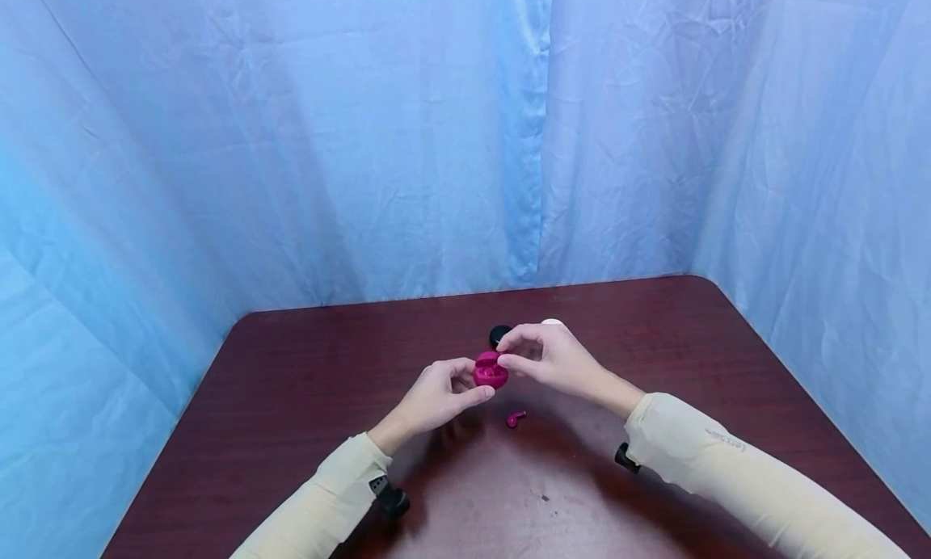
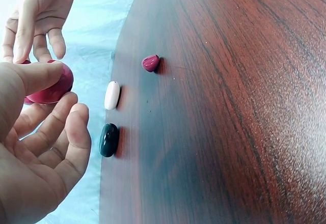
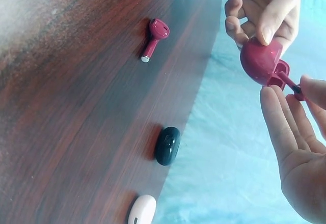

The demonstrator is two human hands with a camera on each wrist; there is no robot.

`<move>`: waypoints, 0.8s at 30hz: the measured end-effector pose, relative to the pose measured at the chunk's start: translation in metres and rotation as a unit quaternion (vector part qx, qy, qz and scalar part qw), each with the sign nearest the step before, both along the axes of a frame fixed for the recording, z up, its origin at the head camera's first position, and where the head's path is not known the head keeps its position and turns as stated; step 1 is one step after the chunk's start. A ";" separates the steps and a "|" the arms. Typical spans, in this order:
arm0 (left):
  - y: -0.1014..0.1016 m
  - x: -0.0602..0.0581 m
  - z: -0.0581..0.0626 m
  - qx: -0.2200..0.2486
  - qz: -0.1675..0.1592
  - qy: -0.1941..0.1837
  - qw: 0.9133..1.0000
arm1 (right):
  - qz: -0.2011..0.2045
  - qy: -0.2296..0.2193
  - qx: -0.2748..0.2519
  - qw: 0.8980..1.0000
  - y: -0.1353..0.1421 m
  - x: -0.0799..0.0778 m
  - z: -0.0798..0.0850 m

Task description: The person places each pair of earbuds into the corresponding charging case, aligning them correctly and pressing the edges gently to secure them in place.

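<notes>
My left hand (image 1: 436,393) grips a round magenta earbud case (image 1: 490,377), its lid raised, above the table. The left thumb lies across the case's shell in the left wrist view. On the case's other side, my right hand (image 3: 300,142) pinches a magenta earbud (image 3: 289,81) between thumb and fingers, with its stem at the case's opening. Part of that earbud is hidden by the thumb. A second magenta earbud (image 1: 515,418) lies on the table below the hands, its silver stem tip showing in the right wrist view.
Behind the hands, a glossy black case (image 1: 499,334) and a white case (image 3: 142,210) sit on the dark reddish wooden table (image 1: 327,373). The right hand partly covers both in the head view. Pale blue curtains (image 1: 407,139) surround the table's back and sides.
</notes>
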State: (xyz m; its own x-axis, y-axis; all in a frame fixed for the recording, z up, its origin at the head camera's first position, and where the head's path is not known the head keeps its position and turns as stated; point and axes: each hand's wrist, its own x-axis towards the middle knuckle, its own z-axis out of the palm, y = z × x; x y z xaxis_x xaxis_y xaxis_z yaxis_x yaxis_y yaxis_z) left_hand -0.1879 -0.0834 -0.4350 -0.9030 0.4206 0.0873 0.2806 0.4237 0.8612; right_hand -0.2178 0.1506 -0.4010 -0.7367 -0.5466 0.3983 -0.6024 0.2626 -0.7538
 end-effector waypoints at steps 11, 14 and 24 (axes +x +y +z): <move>0.000 0.001 -0.001 0.004 0.006 0.008 1.000 | 0.003 -0.004 -0.016 1.000 -0.005 0.021 0.020; 0.000 0.002 -0.001 0.002 0.008 0.011 1.000 | 0.002 0.001 -0.017 1.000 -0.006 0.018 0.016; 0.001 0.001 -0.002 -0.001 0.008 0.013 1.000 | -0.020 0.006 -0.018 1.000 -0.009 0.022 0.016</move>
State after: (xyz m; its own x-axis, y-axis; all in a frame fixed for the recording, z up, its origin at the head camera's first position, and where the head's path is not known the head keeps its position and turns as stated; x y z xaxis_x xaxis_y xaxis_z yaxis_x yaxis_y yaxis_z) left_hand -0.1873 -0.0821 -0.4375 -0.9068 0.4069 0.1104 0.2967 0.4298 0.8528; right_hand -0.1954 0.1416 -0.3846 -0.7524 -0.5021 0.4265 -0.6015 0.2598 -0.7554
